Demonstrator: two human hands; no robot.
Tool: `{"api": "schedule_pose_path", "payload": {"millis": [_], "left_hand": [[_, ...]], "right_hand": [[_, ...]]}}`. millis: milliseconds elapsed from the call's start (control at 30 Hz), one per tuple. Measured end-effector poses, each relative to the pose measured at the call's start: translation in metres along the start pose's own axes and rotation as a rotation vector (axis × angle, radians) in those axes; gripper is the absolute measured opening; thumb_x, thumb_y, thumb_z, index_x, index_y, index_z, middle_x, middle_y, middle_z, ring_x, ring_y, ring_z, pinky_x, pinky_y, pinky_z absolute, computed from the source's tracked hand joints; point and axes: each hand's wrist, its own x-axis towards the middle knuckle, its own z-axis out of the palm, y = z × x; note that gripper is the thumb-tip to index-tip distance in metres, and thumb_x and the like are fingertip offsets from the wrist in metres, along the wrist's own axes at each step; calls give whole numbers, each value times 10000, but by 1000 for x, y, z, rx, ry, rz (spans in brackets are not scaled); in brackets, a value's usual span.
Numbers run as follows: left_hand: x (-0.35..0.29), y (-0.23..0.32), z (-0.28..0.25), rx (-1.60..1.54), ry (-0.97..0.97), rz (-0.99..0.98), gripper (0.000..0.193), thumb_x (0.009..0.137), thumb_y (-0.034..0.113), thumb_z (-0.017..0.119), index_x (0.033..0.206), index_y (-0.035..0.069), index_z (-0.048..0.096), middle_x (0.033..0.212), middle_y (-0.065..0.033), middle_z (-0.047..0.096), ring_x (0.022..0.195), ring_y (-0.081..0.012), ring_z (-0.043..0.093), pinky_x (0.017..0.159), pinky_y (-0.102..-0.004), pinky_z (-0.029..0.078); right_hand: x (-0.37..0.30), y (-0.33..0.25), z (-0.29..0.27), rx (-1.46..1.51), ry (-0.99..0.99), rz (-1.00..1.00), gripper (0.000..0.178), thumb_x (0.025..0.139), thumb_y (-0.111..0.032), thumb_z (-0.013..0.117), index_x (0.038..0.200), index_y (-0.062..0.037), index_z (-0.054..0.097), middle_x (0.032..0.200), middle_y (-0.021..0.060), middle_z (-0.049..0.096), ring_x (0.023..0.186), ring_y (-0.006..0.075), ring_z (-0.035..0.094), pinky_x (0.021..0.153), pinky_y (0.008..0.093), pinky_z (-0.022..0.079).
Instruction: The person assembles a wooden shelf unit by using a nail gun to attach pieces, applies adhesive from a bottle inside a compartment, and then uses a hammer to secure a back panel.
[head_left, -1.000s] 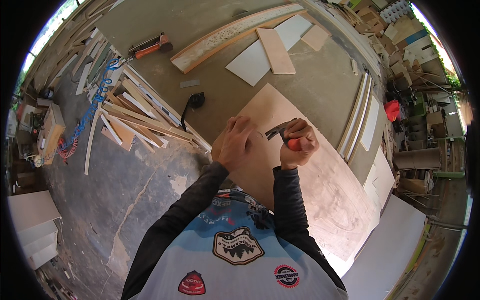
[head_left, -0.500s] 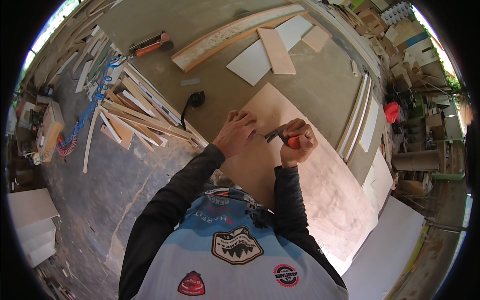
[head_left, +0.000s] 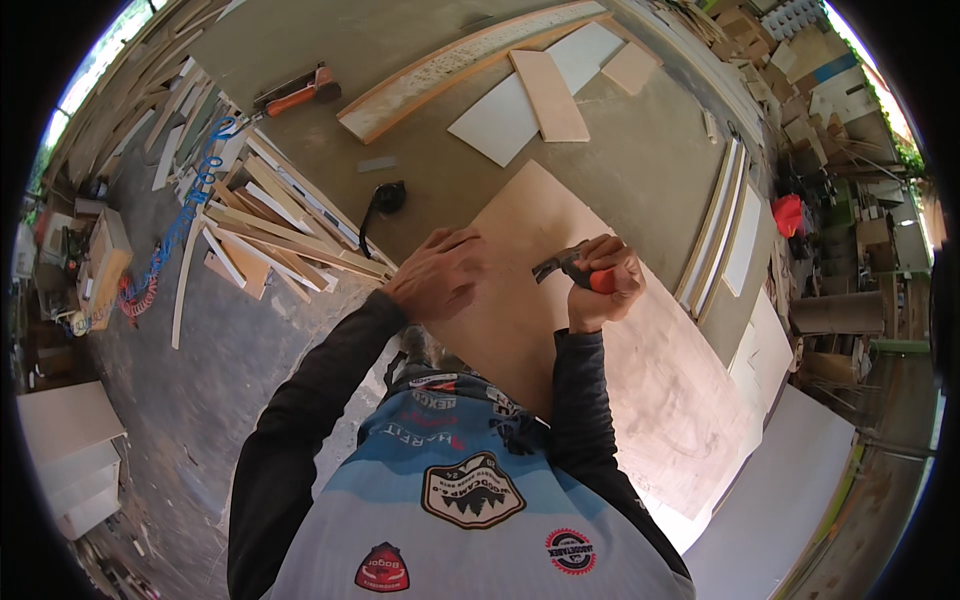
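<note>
My right hand [head_left: 607, 275] is closed around a claw hammer [head_left: 553, 264], gripping it close to the head by its red and black handle. The dark metal head sticks out to the left, just over a large pale plywood board [head_left: 640, 350]. By the board's left edge is my left hand [head_left: 440, 275], its fingers loosely apart and slightly smeared by motion. I see nothing held in it. Whether its fingertips touch the wood, I cannot tell.
Beyond the board lie a black tape measure [head_left: 391, 197], a small grey metal strip [head_left: 378, 164], an orange-handled nail gun [head_left: 300, 92], and a white panel [head_left: 497, 125] under a short plywood piece [head_left: 550, 97]. Wood strips [head_left: 280, 230] pile up at left, near a blue coiled hose [head_left: 187, 205].
My left hand has drawn back to the left, away from the hammer head, and its fingers have spread. The right hand with the hammer has shifted slightly right.
</note>
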Motion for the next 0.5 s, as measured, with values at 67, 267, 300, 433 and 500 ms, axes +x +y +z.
{"api": "schedule_pose_path", "payload": {"millis": [67,267,300,433,500], "left_hand": [[-16,12,-2,-18,15,-30,168,749,110,705,907,56,728,1229,-135,597,1258,-318,508,1040,-472,378],[-24,50,5,-103,211,-212,184,740,69,712,923,50,717,1096,-121,642,1128,-303,577,997,-440,395],[-24,48,14,-113,269,-273,177,746,64,707,922,51,716,1063,-114,652,1092,-297,592,985,-434,399],[-12,44,27,-101,387,-399,201,742,57,714,943,49,719,977,-80,688,957,-289,638,922,-406,426],[-6,44,30,-96,384,-405,206,746,69,722,952,55,722,986,-72,687,970,-283,633,924,-404,428]], "right_hand": [[-1,2,9,-58,-59,-25,390,873,-302,528,643,12,533,578,138,499,542,241,477,518,330,388],[-14,15,34,-196,-324,-25,440,878,-355,564,644,17,561,605,117,532,572,211,514,516,319,376],[-16,14,38,-207,-388,-39,424,871,-346,574,650,15,573,617,111,548,580,207,522,530,320,378],[-28,4,40,-106,-438,137,400,837,-324,588,644,26,566,618,128,544,576,208,518,537,312,397],[-33,5,39,-123,-382,110,356,799,-289,547,622,20,553,604,132,531,569,231,501,514,320,385]]}}
